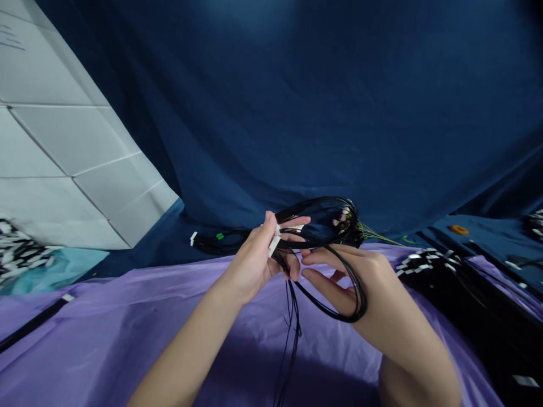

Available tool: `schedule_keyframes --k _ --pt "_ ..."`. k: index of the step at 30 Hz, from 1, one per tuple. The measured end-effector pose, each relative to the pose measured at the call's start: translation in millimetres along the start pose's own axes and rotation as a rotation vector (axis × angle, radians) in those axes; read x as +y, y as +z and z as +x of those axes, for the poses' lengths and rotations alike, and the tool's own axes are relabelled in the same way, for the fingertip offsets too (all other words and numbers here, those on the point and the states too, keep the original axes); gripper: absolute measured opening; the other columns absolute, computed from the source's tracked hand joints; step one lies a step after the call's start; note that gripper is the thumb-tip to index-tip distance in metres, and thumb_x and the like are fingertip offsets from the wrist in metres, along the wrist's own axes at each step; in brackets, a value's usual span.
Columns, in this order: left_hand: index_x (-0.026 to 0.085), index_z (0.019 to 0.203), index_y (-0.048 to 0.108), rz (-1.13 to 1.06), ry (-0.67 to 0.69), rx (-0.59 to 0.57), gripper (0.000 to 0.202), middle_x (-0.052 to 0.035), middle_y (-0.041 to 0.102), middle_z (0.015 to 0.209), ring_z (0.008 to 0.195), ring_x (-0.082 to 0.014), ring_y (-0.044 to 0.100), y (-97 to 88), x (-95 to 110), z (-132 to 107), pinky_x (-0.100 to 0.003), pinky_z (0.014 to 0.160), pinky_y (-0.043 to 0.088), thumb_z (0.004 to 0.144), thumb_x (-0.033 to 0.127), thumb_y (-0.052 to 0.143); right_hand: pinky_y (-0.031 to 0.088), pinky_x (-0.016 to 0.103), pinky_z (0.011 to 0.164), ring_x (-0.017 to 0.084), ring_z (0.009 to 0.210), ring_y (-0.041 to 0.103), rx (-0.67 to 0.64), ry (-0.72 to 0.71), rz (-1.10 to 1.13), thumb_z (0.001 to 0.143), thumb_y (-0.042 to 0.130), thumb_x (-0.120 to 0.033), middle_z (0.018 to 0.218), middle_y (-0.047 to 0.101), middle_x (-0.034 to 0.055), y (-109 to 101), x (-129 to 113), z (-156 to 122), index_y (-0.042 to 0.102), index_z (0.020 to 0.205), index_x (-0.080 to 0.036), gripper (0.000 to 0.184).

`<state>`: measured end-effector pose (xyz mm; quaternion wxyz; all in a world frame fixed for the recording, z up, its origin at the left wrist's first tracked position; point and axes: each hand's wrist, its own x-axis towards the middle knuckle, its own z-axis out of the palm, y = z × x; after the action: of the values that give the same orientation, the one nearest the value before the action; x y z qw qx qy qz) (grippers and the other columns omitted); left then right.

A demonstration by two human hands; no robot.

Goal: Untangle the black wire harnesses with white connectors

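A bundle of thin black cables (320,244) is gripped in my left hand (258,254), between thumb and fingers, above the purple sheet. White label tags (274,245) show by the left thumb. One loop of the cable curves to the right, passing in front of my right hand (360,274). That hand's thumb and index finger are apart, their tips close to the left fingers; its other fingers are partly hidden. Loose cable ends dangle below the left hand. Just behind the hands is another coil of black cable (324,200) with pale connectors (344,215) at its right.
Purple sheeting (169,316) covers the near surface, with a blue cloth (339,113) behind. Black cables with white tags (428,260) lie at right, near an orange ring (459,229). More black-and-white pieces (25,257) sit at left beside white panels (85,130).
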<state>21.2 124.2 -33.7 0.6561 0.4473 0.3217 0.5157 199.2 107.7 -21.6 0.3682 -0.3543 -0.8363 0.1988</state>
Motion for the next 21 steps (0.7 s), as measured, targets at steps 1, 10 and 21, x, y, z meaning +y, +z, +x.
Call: schedule_keyframes --k 1,10,21 --pt "0.016 0.119 0.064 0.001 0.002 -0.001 0.059 -0.0071 0.067 0.076 0.045 -0.0117 0.059 0.2 0.0 -0.1 -0.02 0.042 0.041 0.094 0.059 0.034 0.049 0.025 0.071 0.018 0.085 0.066 -0.002 0.0 0.0 0.09 0.056 -0.019 0.1 0.07 0.0033 0.7 -0.4 0.6 0.067 0.097 -0.025 0.014" --pt "0.014 0.116 0.063 -0.039 0.084 0.047 0.058 -0.0063 0.067 0.077 0.051 -0.0135 0.063 2.4 1.2 -1.9 -0.027 0.056 0.051 0.095 0.058 0.033 0.047 0.027 0.074 0.019 0.093 0.061 -0.059 -0.051 -0.088 0.084 0.063 -0.018 0.1 0.063 0.0047 14.3 7.6 5.7 0.061 0.084 -0.02 0.003" --pt "0.012 0.124 0.058 -0.073 0.11 0.146 0.059 -0.0076 0.069 0.075 0.054 -0.0159 0.066 7.0 6.7 -3.6 -0.028 0.055 0.056 0.098 0.054 0.026 0.049 0.031 0.072 0.022 0.093 0.063 0.01 0.026 -0.045 0.081 0.064 -0.015 0.1 0.066 0.0067 27.3 -0.7 11.6 0.063 0.088 -0.019 0.008"
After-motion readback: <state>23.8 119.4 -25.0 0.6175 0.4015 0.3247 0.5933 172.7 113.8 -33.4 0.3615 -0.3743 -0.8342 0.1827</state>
